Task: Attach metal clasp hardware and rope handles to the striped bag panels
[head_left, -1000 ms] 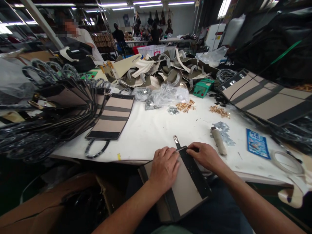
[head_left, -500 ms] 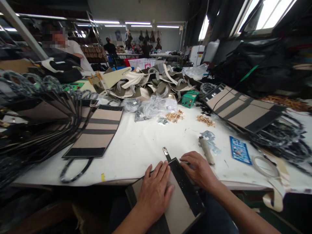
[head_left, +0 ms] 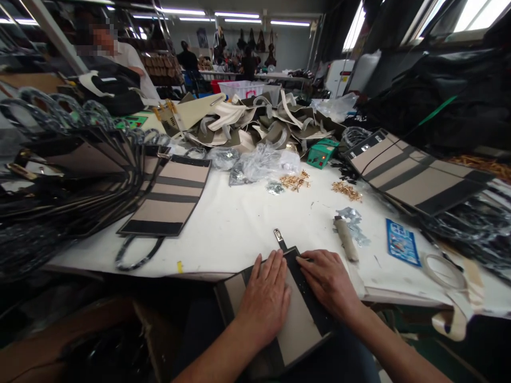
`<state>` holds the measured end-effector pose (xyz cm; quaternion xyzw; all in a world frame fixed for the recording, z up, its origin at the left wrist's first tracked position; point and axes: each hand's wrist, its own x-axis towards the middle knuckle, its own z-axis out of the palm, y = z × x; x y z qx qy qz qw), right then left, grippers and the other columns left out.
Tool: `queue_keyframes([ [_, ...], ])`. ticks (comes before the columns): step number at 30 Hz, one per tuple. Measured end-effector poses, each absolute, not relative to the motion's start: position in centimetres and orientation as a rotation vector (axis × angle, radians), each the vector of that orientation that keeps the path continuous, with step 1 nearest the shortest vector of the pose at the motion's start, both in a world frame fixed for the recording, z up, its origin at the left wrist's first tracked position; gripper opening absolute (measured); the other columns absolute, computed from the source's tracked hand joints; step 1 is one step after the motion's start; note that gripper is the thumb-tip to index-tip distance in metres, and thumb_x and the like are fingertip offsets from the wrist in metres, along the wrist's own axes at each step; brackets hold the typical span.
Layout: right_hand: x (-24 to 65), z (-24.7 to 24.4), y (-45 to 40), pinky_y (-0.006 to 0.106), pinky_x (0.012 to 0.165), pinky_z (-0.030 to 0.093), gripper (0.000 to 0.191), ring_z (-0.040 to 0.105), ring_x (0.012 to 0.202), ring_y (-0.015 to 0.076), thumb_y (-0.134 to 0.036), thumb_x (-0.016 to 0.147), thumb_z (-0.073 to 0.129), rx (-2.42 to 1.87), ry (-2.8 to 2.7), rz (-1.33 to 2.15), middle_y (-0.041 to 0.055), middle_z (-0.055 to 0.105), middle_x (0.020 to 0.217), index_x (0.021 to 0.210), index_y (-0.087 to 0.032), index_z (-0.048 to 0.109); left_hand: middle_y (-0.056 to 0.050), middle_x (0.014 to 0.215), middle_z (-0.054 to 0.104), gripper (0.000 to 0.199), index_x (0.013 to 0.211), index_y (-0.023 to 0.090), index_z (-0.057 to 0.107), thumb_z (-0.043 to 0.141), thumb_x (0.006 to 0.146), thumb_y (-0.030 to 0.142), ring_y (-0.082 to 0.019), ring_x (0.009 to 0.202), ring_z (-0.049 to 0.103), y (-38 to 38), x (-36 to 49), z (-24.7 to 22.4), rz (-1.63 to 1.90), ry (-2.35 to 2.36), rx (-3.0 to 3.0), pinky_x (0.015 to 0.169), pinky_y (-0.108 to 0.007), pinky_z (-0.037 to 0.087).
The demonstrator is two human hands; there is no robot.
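Observation:
A beige bag panel (head_left: 297, 327) with dark bands and edging lies tilted over my lap, its upper end at the table's front edge. From that end a dark strap with a metal clasp (head_left: 278, 234) sticks out over the white table. My left hand (head_left: 265, 295) lies flat on the panel's beige part, fingers stretched forward and close together. My right hand (head_left: 327, 279) rests on the dark band along the right side, thumb and fingers extended, fingertips near the top corner. Nothing shows in either hand. Part of the panel is hidden beneath my left hand and forearm.
A stack of similar panels (head_left: 171, 194) with wrapped handles stands left; another pile (head_left: 419, 173) is at right. Bag pieces (head_left: 239, 122), plastic bags (head_left: 263, 165), a green box (head_left: 321, 153), brass parts (head_left: 295, 181), a wrapped rod (head_left: 346, 239) and a blue card (head_left: 403, 242) lie on the table.
The view has shifted, so the scene sits slightly to the right and higher. My right hand's fingers have moved from the panel's right edge onto its dark band. My left hand stays on the panel.

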<state>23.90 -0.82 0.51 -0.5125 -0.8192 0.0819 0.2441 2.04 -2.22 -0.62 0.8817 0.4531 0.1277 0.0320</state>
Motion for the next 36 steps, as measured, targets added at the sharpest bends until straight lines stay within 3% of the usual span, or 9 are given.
queue_keyframes([
  [9,24.7,-0.3,-0.5,0.046,0.093,0.047,0.034,0.064,0.11,0.0271,-0.027,0.103,0.053,-1.422,-2.191,0.345,0.0094,0.069,0.122,0.133,-0.032,0.068,-0.012,0.166,0.03,0.057,0.154,0.012,0.041,0.043,0.103,0.036,-0.026,0.156,0.024,-1.8,1.9,-0.1,0.324,1.342,2.671,0.128,-0.051,0.024],
  [21,24.3,-0.4,-0.3,0.047,0.089,0.049,0.035,0.064,0.106,0.0267,-0.02,0.103,0.05,-1.396,-2.227,0.318,0.0106,0.068,0.119,0.133,-0.03,0.065,-0.01,0.163,0.039,0.054,0.149,0.015,0.05,0.047,0.1,0.037,-0.028,0.151,0.036,-1.2,1.7,-1.5,0.462,1.371,2.89,0.123,-0.048,0.031],
  [29,24.1,0.1,-0.2,0.046,0.089,0.046,0.037,0.062,0.105,0.0271,-0.018,0.101,0.052,-1.399,-2.272,0.286,0.0108,0.067,0.12,0.134,-0.029,0.063,-0.011,0.162,0.041,0.055,0.148,0.016,0.051,0.051,0.096,0.032,-0.029,0.149,0.037,-0.6,1.7,-1.5,0.505,1.33,2.966,0.124,-0.047,0.024],
  [36,23.7,0.4,-0.5,0.048,0.091,0.045,0.039,0.061,0.105,0.029,-0.016,0.099,0.053,-1.402,-2.283,0.262,0.0118,0.067,0.12,0.135,-0.027,0.063,-0.013,0.159,0.045,0.058,0.149,0.016,0.05,0.054,0.093,0.03,-0.032,0.145,0.044,-0.5,1.7,-1.5,0.412,1.323,3.021,0.117,-0.051,0.036],
])
